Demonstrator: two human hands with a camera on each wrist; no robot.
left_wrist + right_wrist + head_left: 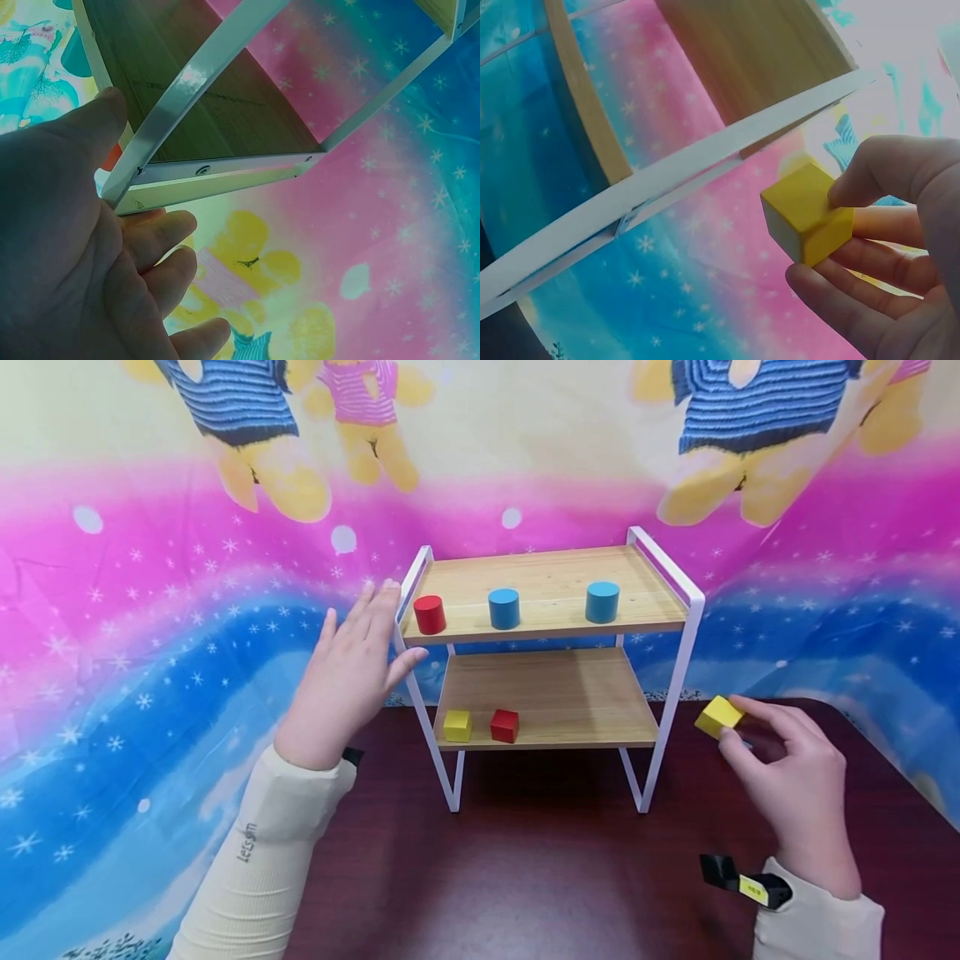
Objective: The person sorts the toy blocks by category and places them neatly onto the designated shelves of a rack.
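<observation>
My right hand [798, 781] pinches a yellow cube [718, 716] between thumb and fingers, in the air right of a two-tier shelf [551, 572]. In the right wrist view the yellow cube [802, 206] is tilted, its faces plainly seen. At the shelf's upper left corner is my left hand [347, 672], fingers extended and thumb spread beside the white frame [187, 90]; whether it bears on the frame I cannot tell. A red cylinder [430, 615] and two blue cylinders [504, 609] [602, 602] stand on the top tier. Below sit another yellow cube [457, 726] and a red cube [505, 726].
The shelf stands on white metal legs [675, 693] on a dark reddish table [525, 868]. Behind it hangs a colourful cloth [202, 568] with bears and snowflakes. A black strap with a yellow label [753, 887] is at the right wrist.
</observation>
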